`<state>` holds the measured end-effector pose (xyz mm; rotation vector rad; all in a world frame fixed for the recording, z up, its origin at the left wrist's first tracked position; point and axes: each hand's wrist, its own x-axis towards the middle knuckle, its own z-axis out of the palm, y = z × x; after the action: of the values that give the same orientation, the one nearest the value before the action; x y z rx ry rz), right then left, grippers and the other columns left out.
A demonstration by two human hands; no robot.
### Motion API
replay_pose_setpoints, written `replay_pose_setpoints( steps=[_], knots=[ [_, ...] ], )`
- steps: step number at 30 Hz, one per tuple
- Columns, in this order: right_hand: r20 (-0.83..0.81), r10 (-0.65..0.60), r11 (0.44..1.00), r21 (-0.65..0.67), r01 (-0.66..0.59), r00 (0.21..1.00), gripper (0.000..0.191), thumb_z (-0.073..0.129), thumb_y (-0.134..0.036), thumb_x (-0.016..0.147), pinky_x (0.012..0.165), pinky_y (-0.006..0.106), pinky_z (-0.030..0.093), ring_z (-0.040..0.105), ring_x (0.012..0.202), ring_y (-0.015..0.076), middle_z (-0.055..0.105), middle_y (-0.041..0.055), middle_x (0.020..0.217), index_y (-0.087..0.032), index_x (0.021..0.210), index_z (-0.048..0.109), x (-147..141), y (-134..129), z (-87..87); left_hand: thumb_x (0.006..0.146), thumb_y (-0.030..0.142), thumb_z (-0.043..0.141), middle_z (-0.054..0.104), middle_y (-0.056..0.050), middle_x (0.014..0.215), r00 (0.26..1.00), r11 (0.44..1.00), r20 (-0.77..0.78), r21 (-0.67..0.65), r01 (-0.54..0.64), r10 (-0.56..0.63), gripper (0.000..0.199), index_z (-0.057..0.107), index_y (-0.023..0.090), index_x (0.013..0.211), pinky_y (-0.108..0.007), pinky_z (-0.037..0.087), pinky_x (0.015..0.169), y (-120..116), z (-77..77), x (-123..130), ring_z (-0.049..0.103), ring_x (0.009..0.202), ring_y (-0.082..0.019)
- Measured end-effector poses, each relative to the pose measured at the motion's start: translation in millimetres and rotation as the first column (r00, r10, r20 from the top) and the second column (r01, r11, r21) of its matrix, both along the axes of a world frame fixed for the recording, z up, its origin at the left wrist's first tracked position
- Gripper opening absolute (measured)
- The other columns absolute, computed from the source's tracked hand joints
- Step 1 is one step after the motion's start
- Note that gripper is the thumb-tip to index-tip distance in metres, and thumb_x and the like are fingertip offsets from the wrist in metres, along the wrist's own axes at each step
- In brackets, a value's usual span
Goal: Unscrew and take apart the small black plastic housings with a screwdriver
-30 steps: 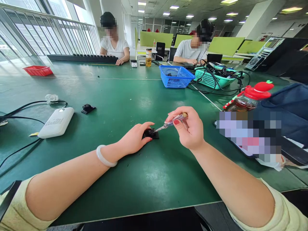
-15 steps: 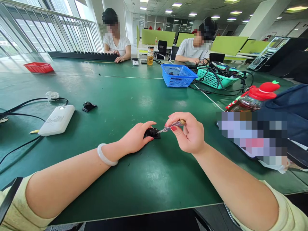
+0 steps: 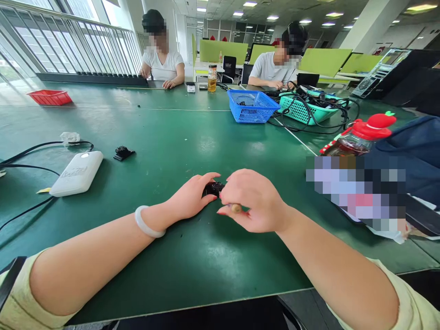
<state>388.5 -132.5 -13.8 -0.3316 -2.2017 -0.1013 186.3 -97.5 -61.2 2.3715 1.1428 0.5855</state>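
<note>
On the green table, my left hand (image 3: 189,198) grips a small black plastic part (image 3: 213,188) between thumb and fingers, holding it down against the surface. A white bangle (image 3: 146,222) circles that wrist. Just right of the part, my right hand (image 3: 256,200) is closed around a slim tool, which looks like a small screwdriver (image 3: 236,208). Its rounded tan end points toward me; the hand hides the rest, including the tip. Whether the tip touches the part cannot be seen. A similar black part (image 3: 123,153) lies apart to the left.
A white power bank (image 3: 77,174) with black cables lies at left. Farther back are a red tray (image 3: 50,97), a blue basket (image 3: 252,107) and a green basket (image 3: 304,111) of cables. A red-lidded bottle (image 3: 364,135) stands right. Two people sit across the table.
My right hand has turned over and moved left and slightly down, so the tool's tan end now faces me. My left hand keeps its hold on the black part.
</note>
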Motion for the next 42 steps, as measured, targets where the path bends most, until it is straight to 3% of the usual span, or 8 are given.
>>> replay_pose_setpoints(
  steps=[5,10,14,17,21,30,36,42],
  knots=[
    [0.103,-0.047,0.997,0.068,0.04,0.994,0.008,0.066,-0.017,0.087,0.08,0.037,0.052,0.066,0.076,0.0182,0.073,0.0,0.076,-0.022,0.088,0.06,2.1,1.0,4.4,0.087,0.023,0.06,0.064,-0.009,0.125,1.0,1.0,-0.003,-0.006,-0.002,0.002,0.048,0.051,0.022,0.134,-0.046,0.048,0.099,1.2,0.4,-0.3,0.06,0.113,-0.028],
    [0.09,-0.015,0.988,-0.155,0.029,0.996,0.018,0.057,-0.006,0.086,0.079,0.034,0.053,0.068,0.078,0.0159,0.074,0.0005,0.081,-0.022,0.09,0.063,13.5,11.4,-1.3,0.087,0.026,0.061,0.065,-0.007,0.126,1.0,1.0,-0.022,0.017,-0.02,0.02,0.049,0.05,0.023,0.134,-0.045,0.049,0.098,3.6,1.9,1.0,0.061,0.112,-0.027],
    [0.099,-0.091,0.946,-0.301,0.117,0.991,0.019,0.059,-0.009,0.085,0.077,0.034,0.055,0.068,0.077,0.0174,0.075,0.0011,0.087,-0.023,0.096,0.064,18.8,16.7,-4.9,0.088,0.026,0.06,0.065,-0.008,0.125,1.0,1.0,-0.03,0.024,-0.005,0.006,0.043,0.053,0.022,0.13,-0.045,0.048,0.099,3.3,3.0,1.2,0.061,0.113,-0.027],
    [0.007,-0.139,0.887,-0.444,0.128,0.99,0.017,0.057,-0.011,0.088,0.077,0.034,0.056,0.069,0.079,0.0169,0.075,0.0012,0.091,-0.024,0.098,0.062,21.2,19.0,-5.5,0.088,0.026,0.06,0.066,-0.008,0.124,1.0,1.0,-0.03,0.025,-0.004,0.004,0.044,0.053,0.022,0.131,-0.046,0.048,0.1,2.8,3.4,-0.1,0.06,0.114,-0.028],
    [-0.19,-0.171,0.812,-0.583,0.029,0.967,0.003,0.057,-0.024,0.094,0.08,0.036,0.056,0.07,0.083,0.0183,0.074,0.0028,0.089,-0.022,0.096,0.058,25.6,25.4,-9.3,0.088,0.026,0.06,0.066,-0.007,0.123,0.999,1.0,-0.046,0.02,-0.013,0.014,0.046,0.052,0.023,0.133,-0.045,0.048,0.1,2.5,4.3,-0.6,0.061,0.113,-0.027],
    [-0.45,-0.244,0.72,-0.677,-0.15,0.859,0.019,0.066,-0.039,0.09,0.079,0.038,0.057,0.07,0.082,0.0183,0.073,0.0012,0.082,-0.023,0.09,0.057,27.3,36.8,-20.1,0.089,0.027,0.059,0.065,-0.009,0.125,0.996,0.999,-0.086,-0.01,-0.036,0.035,0.049,0.05,0.02,0.137,-0.044,0.048,0.1,1.2,6.4,-1.3,0.059,0.114,-0.028],
    [-0.471,-0.248,0.761,-0.635,-0.13,0.846,0.023,0.066,-0.044,0.09,0.084,0.041,0.058,0.071,0.085,0.0194,0.072,0.0013,0.085,-0.024,0.088,0.055,20.5,33.1,-19.8,0.087,0.026,0.061,0.066,-0.009,0.124,0.997,0.997,-0.044,-0.035,-0.069,0.067,0.064,0.038,0.022,0.147,-0.045,0.049,0.1,1.8,3.0,-0.6,0.062,0.113,-0.028],
    [-0.489,-0.408,0.805,-0.592,0.051,0.771,0.023,0.066,-0.044,0.089,0.082,0.038,0.056,0.071,0.083,0.019,0.072,0.0013,0.084,-0.024,0.089,0.056,21.1,37.5,-20.7,0.086,0.022,0.06,0.067,-0.007,0.124,0.999,0.997,0.033,-0.067,-0.033,0.036,0.077,0.022,0.025,0.153,-0.043,0.047,0.103,0.9,3.0,-0.2,0.062,0.115,-0.025]
  ],
)
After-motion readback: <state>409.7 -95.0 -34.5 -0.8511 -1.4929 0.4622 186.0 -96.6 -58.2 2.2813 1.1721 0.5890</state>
